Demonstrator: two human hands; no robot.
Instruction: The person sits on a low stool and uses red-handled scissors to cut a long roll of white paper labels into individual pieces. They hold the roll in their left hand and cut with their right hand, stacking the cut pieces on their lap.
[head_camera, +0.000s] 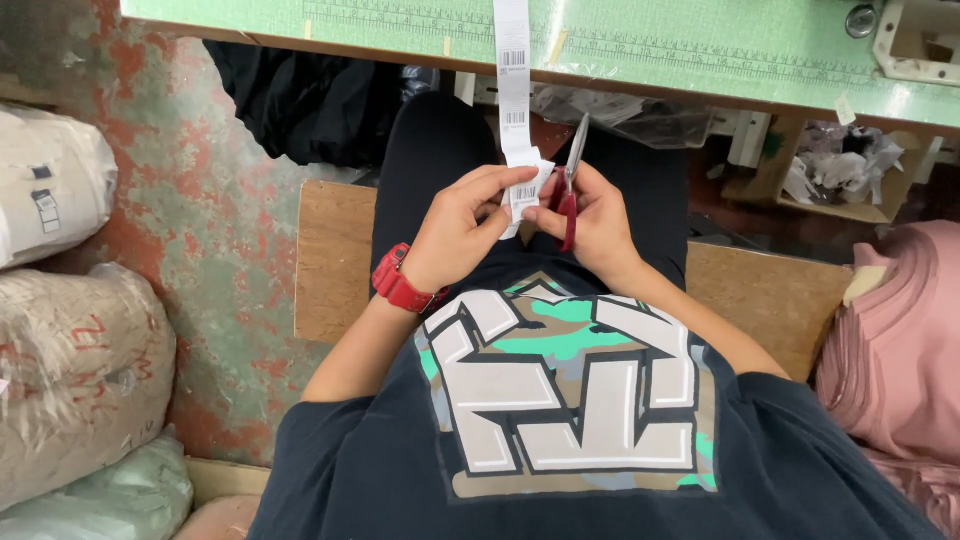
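Observation:
A long white strip of printed labels (512, 90) hangs down from the green table edge to my lap. My left hand (462, 228), with a red watch on the wrist, pinches the strip's lower end. My right hand (596, 222) holds red-handled scissors (572, 175), blades pointing up beside the strip. Both hands are over my lap, in front of my dark printed shirt.
A green work table (700, 45) with a ruler scale runs along the top. I sit on a wooden bench (330, 260). Stuffed sacks (70, 380) stand at the left, folded pink fabric (900, 370) at the right, and black cloth (300, 100) lies under the table.

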